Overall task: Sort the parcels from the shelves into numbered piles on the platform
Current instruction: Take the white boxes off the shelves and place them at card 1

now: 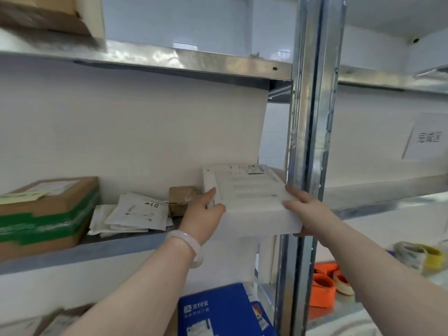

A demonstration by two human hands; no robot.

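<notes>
A white flat box parcel (pixel 249 197) with a printed label on top sticks out over the front edge of the middle shelf (pixel 72 253). My left hand (pixel 206 212) grips its left side, and my right hand (pixel 303 207) grips its right front corner with fingers under it. To the left on the same shelf lie several white mailer bags (pixel 135 214), one marked 140, a small brown taped parcel (pixel 180 198) and a brown carton with green tape (pixel 46 212).
A metal shelf upright (pixel 310 141) stands just right of the box. Above is another shelf (pixel 169 59) with a cardboard box (pixel 46 13). Below are a blue box (pixel 218 311), orange tape rolls (pixel 324 287) and other rolls (pixel 417 255). A paper sign (pixel 426 139) hangs at right.
</notes>
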